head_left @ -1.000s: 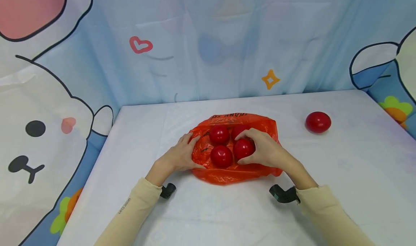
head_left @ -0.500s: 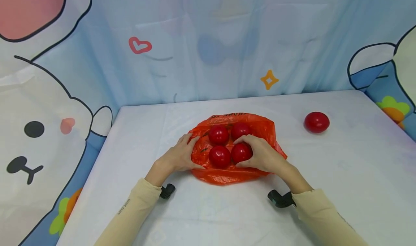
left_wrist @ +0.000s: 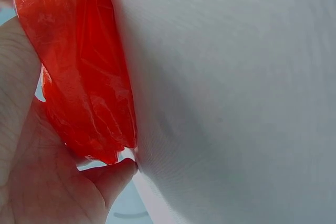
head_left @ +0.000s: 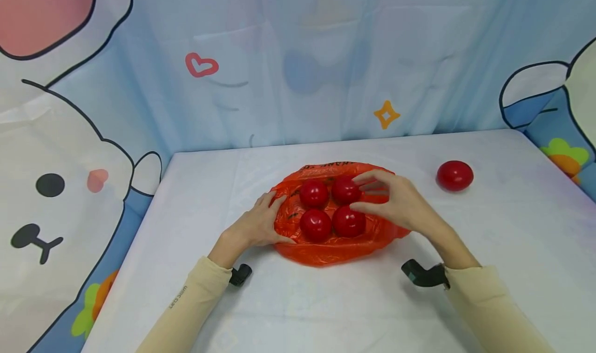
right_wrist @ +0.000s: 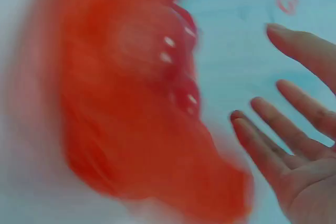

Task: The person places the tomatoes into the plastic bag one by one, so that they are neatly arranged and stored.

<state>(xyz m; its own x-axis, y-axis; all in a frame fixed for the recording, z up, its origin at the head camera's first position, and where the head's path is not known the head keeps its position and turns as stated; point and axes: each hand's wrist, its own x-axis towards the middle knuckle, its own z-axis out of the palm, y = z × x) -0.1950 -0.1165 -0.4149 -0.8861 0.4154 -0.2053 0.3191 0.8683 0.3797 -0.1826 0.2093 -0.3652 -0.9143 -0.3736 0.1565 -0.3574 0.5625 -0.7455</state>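
Note:
An orange-red plastic bag (head_left: 321, 252) with dark lettering lies on the table, its mouth facing up. Several glossy, round red tomatoes (head_left: 316, 225) sit together in it. My left hand (head_left: 256, 223) holds the bag's left side, fingers at the far edge and thumb at the near edge; in the left wrist view the bag's side (left_wrist: 84, 66) lies against that hand. Above the bag's right part is my right hand (head_left: 396, 200), fingers spread and nothing between them. Close to its thumb rests the near-right tomato (head_left: 348, 221). The right wrist view is blurred at the bag (right_wrist: 152, 145).
One more red tomato (head_left: 455, 176) lies by itself on the white tablecloth (head_left: 298, 306), to the right of the bag near the back. A light blue curtain (head_left: 326, 84) with cartoon prints hangs behind the table.
My right hand has let go of the near-right tomato, which now sits in the bag, and has lifted and moved right with its fingers spread. The left hand has stayed at the bag.

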